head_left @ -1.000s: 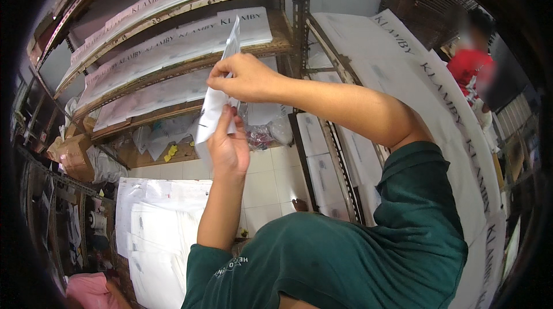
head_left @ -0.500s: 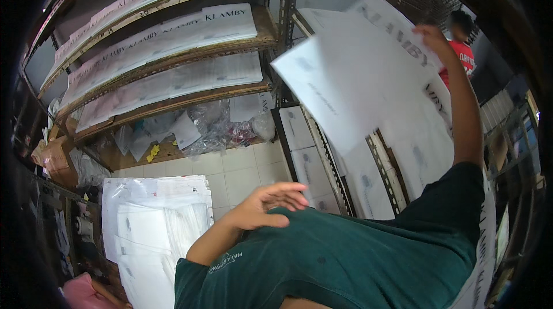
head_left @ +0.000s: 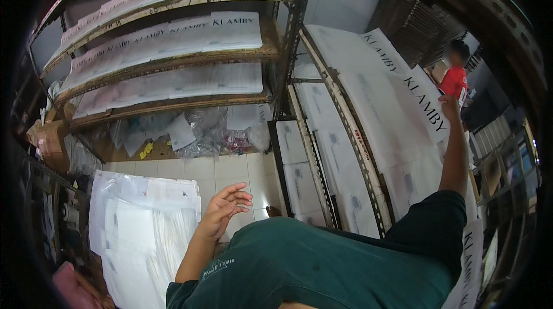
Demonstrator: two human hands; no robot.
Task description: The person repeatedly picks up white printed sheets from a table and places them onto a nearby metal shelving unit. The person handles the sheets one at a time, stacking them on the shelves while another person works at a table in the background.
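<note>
My right hand (head_left: pixel 449 106) reaches out to the right, fingers closed at the edge of a white printed sheet (head_left: pixel 424 104) with large dark lettering. This sheet lies flat on the right-hand rack, among similar white sheets (head_left: pixel 368 98) that overlap one another. Whether the sheet is paper or thin plastic I cannot tell. In front of my body, my left hand (head_left: pixel 228 205) is raised with its fingers loosely bent and apart, holding nothing. Below and left of it lies a stack of white sheets (head_left: pixel 135 225), loosely fanned on its right side.
A metal-framed rack (head_left: pixel 167 49) at the back left bears rows of printed sheets, with clear plastic bags (head_left: pixel 204 133) underneath. Lower tiers of the right rack (head_left: pixel 340 165) also carry sheets. A cardboard box (head_left: pixel 50 144) stands left. One person in red (head_left: pixel 455 81) is behind the right rack; another's pink sleeve (head_left: pixel 72 286) shows lower left.
The lifted sheet has come down flat on the right rack. My right hand has lowered with it. My left hand has moved left and slightly down, and the view has shifted a little.
</note>
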